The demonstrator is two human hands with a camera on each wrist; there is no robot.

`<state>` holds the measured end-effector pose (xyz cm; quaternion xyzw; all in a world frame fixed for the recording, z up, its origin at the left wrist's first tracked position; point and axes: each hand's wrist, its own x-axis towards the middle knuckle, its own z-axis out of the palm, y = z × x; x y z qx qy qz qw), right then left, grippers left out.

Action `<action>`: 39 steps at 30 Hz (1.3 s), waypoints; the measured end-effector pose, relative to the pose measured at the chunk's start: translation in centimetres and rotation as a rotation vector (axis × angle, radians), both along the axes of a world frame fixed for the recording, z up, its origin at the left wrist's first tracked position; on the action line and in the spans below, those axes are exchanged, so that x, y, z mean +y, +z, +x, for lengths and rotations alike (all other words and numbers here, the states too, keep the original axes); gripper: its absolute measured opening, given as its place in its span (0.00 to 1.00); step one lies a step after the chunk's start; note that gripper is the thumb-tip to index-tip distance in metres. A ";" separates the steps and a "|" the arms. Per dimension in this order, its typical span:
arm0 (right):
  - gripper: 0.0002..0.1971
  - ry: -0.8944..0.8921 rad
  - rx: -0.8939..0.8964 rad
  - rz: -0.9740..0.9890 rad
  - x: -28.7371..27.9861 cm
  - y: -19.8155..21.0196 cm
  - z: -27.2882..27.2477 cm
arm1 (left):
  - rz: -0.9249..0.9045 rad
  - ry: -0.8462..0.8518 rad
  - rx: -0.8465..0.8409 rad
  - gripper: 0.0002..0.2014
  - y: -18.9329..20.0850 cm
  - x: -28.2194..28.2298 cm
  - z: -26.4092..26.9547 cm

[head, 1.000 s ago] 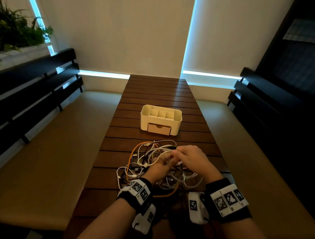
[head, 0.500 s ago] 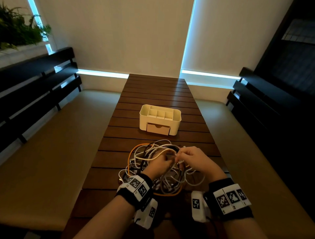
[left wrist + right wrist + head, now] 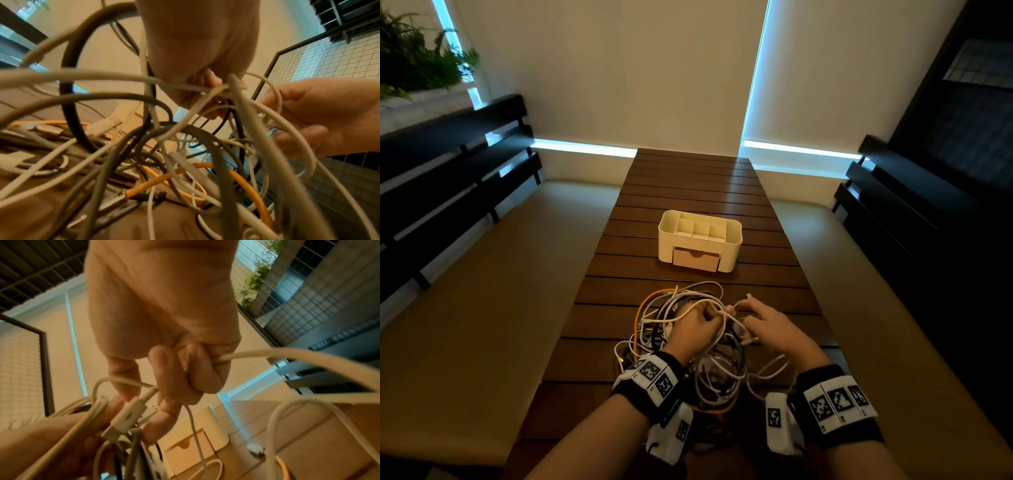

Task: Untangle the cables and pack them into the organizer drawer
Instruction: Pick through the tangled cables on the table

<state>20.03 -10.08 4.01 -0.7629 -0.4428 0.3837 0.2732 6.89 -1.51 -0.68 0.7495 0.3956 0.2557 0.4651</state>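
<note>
Long slatted wooden table running away down the middle, padded benches either side. Cream organizer sitting about halfway up the table, open compartments on top, little drawer in front pushed in. Just nearer than that, well apart from the drawer, one big messy tangle of cables lying on the slats: mostly white, some grey and black, plus an orange cable looping round the left edge. Both hands right on top of the pile, meeting at the middle. Left hand fisted around a bundle of white strands, lifted a bit off the heap. Right hand touching it, fingers curled, pinching a white cable and a white plug end.
</note>
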 end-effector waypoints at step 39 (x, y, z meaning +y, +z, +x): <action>0.09 0.000 -0.344 0.265 1.0 -2.0 -2.2 | 0.150 -0.220 0.333 0.11 0.6 0.0 -0.8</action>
